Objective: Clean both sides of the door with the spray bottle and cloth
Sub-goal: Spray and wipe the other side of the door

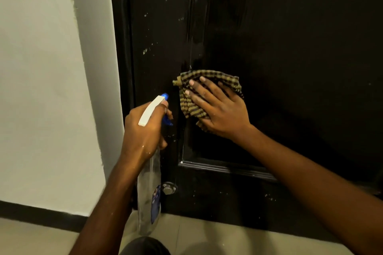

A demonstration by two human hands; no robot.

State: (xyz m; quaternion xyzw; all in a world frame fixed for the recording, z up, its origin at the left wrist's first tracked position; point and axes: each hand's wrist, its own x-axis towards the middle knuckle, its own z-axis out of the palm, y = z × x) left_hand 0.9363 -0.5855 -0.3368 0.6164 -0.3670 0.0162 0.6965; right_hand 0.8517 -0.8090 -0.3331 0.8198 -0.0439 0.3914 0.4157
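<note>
I am wiping this face of the door (290, 47), low down near its bottom edge. My right hand (219, 107) lies flat with the fingers spread and presses the checked cloth (209, 74) against the door, at the left edge of its sunken panel. My left hand (143, 130) is curled round the neck of the spray bottle (149, 192), with a finger at the blue trigger. The nozzle points at the door's left stile, just beside the cloth. The clear body of the bottle hangs down in front of the door's bottom corner, close to a small metal knob (169, 188).

The panel around the cloth looks wet and glossy. Pale specks (145, 50) show on the stile above my hands, and a few more sit along the door's bottom rail. I judge this side only partly done and the other side not yet begun.

The next move, as I see it, is to carry the cloth left onto the stile and up over those specks. It needs firm flat pressure, with a short squirt first where they look dried on.
</note>
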